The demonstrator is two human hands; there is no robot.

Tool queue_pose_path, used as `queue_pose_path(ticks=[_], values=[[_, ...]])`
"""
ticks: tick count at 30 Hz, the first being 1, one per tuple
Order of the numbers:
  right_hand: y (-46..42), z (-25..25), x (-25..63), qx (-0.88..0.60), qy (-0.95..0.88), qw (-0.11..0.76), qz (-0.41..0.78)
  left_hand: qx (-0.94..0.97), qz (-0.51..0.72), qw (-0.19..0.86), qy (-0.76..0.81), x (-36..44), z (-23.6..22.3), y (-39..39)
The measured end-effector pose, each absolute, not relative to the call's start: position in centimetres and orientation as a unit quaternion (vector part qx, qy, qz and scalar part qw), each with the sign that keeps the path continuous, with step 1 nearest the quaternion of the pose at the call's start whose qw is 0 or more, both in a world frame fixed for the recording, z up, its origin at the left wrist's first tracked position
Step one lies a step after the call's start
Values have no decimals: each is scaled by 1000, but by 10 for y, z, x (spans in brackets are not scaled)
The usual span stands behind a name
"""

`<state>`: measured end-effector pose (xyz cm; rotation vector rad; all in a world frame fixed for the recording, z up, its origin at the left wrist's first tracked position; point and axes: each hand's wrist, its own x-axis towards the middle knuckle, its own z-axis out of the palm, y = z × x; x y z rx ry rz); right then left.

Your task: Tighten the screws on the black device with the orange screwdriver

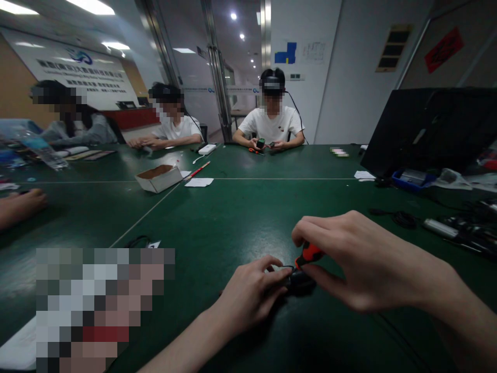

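My right hand [341, 259] is closed around the red and black handle of a screwdriver [311, 252]. The tool points down at a small black device [301, 282] on the green table, and its tip is hidden. My left hand [258, 285] pinches the left end of that device, thumb and fingers pressed on it. A thin dark cable [399, 331] runs over the table to the lower right of the device. What kind of device it is, I cannot make out.
An open cardboard box [161, 178] and a white paper [199, 182] lie ahead on the left. At right are a black monitor [430, 129], a blue tray [413, 180] and a coiled black cable [404, 218]. Several people sit around the table; one person's hand [25, 202] rests at far left.
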<state>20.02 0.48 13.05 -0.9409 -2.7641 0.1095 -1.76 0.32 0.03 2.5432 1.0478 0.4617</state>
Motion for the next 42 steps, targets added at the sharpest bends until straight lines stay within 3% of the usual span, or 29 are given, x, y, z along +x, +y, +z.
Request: queue_pose_path(ticks=[11,21,32,42], values=[[11,126,200,-316,-942,112,-4,898,158,171,373,-17,2,3],[4,131,200,-318,-942,88,60,898,151,171,377,-17,3,3],[11,126,200,-327,-939,105,-2,899,160,168,373,-18,2,2],[5,131,199,-321,-942,86,47,901,154,173,367,-17,2,3]])
